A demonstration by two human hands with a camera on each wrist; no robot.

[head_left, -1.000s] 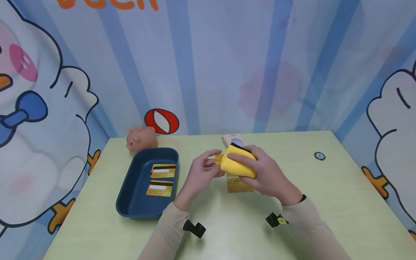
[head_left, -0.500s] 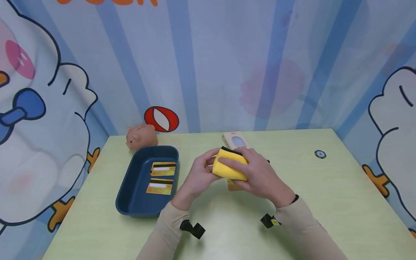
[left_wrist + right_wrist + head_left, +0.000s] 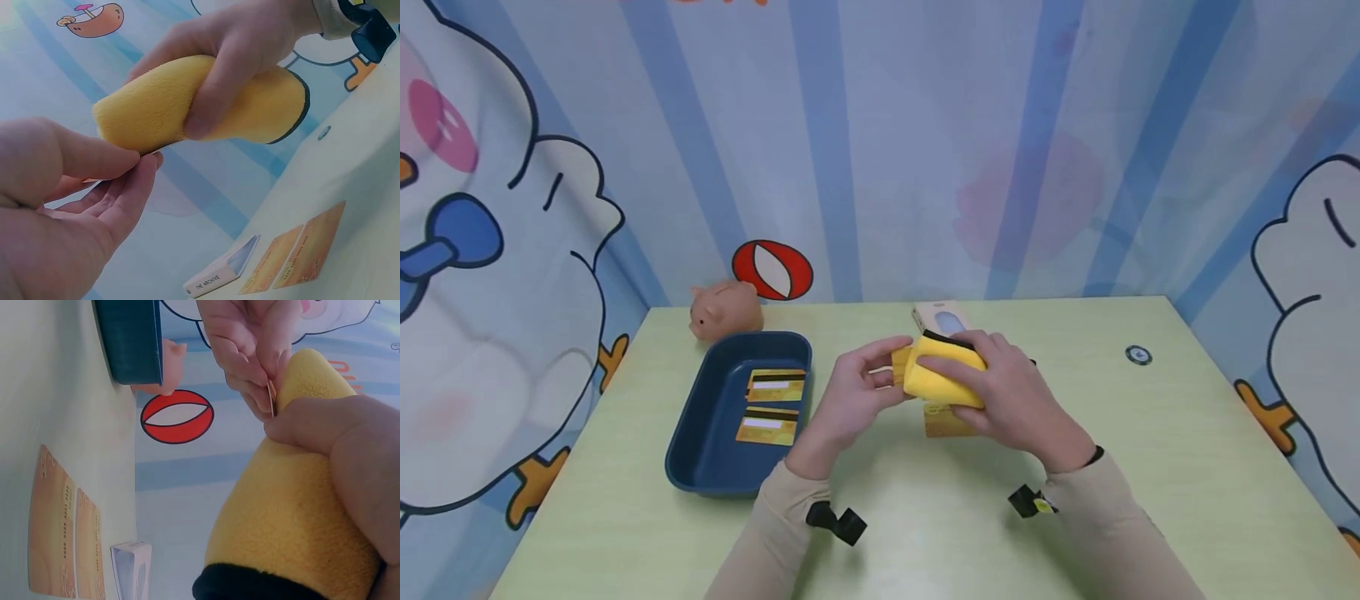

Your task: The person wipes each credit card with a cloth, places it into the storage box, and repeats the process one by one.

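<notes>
One fuzzy yellow cloth (image 3: pixel 934 384), right hand (image 3: pixel 1018 392) gripping, slid frame-right, baring flat gold card (image 3: pixel 900 364) left hand (image 3: pixel 856 383) pinches; half-hidden, probably mid-wipe.

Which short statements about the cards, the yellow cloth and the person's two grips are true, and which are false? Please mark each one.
1. The right grip holds the yellow cloth. True.
2. The left grip touches no card. False: it pinches a gold card.
3. The pig figure stands beyond the blue tray. True.
4. The round chip lies inside the tray. False: it lies on the table, to the right.
</notes>
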